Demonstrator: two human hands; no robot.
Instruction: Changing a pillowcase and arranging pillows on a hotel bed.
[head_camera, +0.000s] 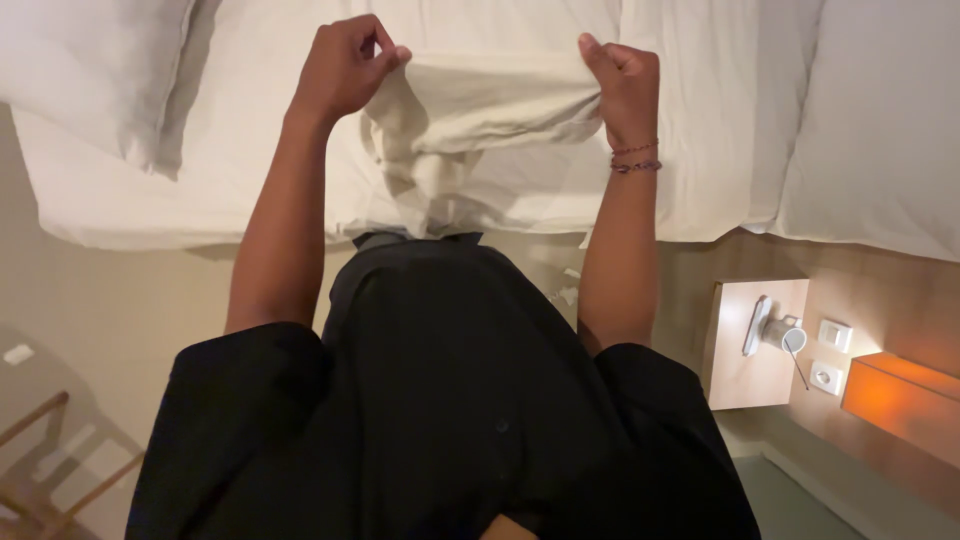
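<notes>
Currently mid-fold: left hand (345, 65) and right hand (622, 80) both pinched shut on top edge of white pillowcase (480, 120), held taut above bed (720, 150). Next move likely needs corners brought together evenly.

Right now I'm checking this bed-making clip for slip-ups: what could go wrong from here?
The white cloth is pinched only at its top edge by the left hand and right hand; the bunched middle may slip or drag. Its hanging end could brush the floor. The cup on the bedside table sits near the right elbow.
</notes>
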